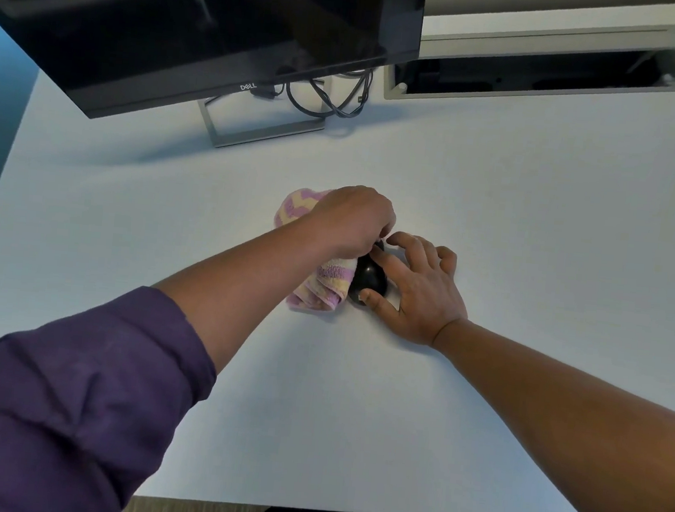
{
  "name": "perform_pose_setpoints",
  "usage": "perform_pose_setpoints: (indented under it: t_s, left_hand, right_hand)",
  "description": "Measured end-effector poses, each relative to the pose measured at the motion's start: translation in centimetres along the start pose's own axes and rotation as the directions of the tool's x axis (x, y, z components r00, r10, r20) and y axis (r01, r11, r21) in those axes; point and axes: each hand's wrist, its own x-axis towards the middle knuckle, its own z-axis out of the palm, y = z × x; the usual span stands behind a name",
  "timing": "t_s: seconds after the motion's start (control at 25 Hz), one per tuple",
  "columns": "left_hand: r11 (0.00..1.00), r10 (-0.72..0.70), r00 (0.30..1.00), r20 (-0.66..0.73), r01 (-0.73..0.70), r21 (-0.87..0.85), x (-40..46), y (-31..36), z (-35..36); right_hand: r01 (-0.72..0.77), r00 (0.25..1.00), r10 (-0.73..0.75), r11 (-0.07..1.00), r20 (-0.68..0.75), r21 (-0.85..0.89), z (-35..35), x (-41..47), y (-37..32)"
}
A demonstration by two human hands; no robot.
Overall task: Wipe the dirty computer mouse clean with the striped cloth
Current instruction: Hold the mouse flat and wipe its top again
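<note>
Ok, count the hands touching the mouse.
2. The left hand grips the striped cloth against the black mouse's left side; the right hand steadies its right side.

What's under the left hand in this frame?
The left hand grips the striped cloth, bunched against the left side of the black computer mouse. Cloth shows beyond and below the hand. The contact between cloth and mouse front is covered by the hand.
</note>
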Motion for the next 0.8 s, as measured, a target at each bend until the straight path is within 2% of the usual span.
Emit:
perform_pose_setpoints:
  t_s: [0.08, 0.2, 0.36, 0.52, 0.8]
  left_hand:
    - [0.993, 0.019, 1.0, -0.023, -0.017, 0.116, -0.3, 0.3, -0.1]
    - [0.994, -0.037, 0.997, -0.068, 0.044, 0.101, -1.2, 0.5, 0.3]
    - [0.988, -0.153, 0.984, -0.091, 0.151, -0.029, -2.4, 0.2, 1.1]
    - [0.927, -0.31, 0.948, -0.077, 0.283, -0.245, -4.1, 0.6, 1.7]
    - [0.793, -0.395, 0.918, 0.007, 0.345, -0.502, -7.8, 0.0, 2.5]
  right_hand:
    - [-0.001, 1.0, 0.001, 1.0, -0.002, -0.004, 0.0, -0.1, 0.0]
    - [-0.001, 1.0, 0.001, 1.0, 0.007, -0.007, -0.1, -0.1, 0.0]
    - [0.006, 1.0, -0.006, 1.0, -0.003, -0.005, -0.2, -0.1, -0.1]
    - [-0.003, 1.0, 0.003, 1.0, -0.013, 0.006, -0.3, -0.2, -0.3]
    - [-0.023, 1.0, 0.023, 1.0, -0.001, -0.003, -0.5, -0.3, -0.4]
